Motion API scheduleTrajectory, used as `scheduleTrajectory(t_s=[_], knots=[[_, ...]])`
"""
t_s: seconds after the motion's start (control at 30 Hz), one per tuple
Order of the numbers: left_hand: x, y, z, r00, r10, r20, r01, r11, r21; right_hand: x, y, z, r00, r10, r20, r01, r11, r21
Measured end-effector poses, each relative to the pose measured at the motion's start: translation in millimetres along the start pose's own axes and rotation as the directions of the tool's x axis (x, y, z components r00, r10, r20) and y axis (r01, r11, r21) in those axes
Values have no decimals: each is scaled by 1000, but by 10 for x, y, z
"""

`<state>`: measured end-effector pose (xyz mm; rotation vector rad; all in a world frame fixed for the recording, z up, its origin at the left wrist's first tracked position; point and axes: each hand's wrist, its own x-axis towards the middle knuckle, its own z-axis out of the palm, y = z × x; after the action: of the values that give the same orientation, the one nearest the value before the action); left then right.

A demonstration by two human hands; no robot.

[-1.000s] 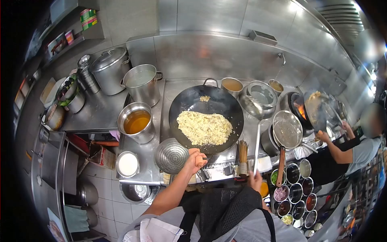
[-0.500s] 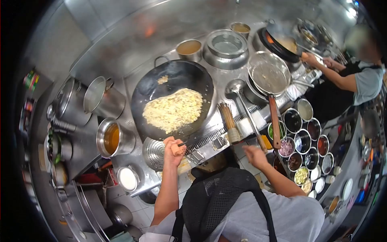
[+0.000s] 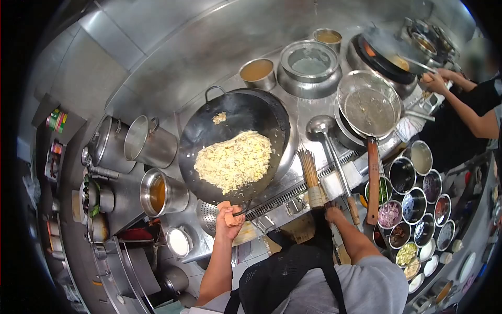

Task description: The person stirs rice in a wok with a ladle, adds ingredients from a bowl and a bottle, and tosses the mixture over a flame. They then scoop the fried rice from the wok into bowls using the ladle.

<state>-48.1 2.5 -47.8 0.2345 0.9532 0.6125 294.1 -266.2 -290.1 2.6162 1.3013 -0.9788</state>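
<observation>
Egg fried rice lies in a broad mound in the black wok, with a small clump apart near the far rim. My left hand is closed around the wok's near handle, with a folded orange-brown pad in its grip. At the stove's front edge, my right hand is low, just beside the bamboo wok brush and the wooden-handled ladle. Its fingers are mostly hidden, and whether it grips anything does not show.
A long-handled strainer rests over a pot on the right. Many ingredient tins stand below it. Oil in a steel pot and a perforated skimmer lie left. A co-worker's hands work at another wok.
My right hand has moved down and inward to the stove's front edge, near the brush. My left hand stays on the wok handle. The whole view has shifted slightly.
</observation>
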Motion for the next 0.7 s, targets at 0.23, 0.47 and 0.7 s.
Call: scheduleTrajectory(t_s=[0.23, 0.47, 0.7], knots=[[3, 95, 65, 999, 21, 47, -20, 1000, -24, -1613, -931, -1593, 823, -72, -564, 295, 902, 314], [630, 277, 225, 976, 59, 209, -53, 998, -35, -1115, -1617, -1510, 930, -27, -366, 26, 1000, -7], [786, 244, 186, 961, 33, 275, -30, 999, -16, -1849, -1685, -2018, 978, -36, -208, 211, 180, 961]])
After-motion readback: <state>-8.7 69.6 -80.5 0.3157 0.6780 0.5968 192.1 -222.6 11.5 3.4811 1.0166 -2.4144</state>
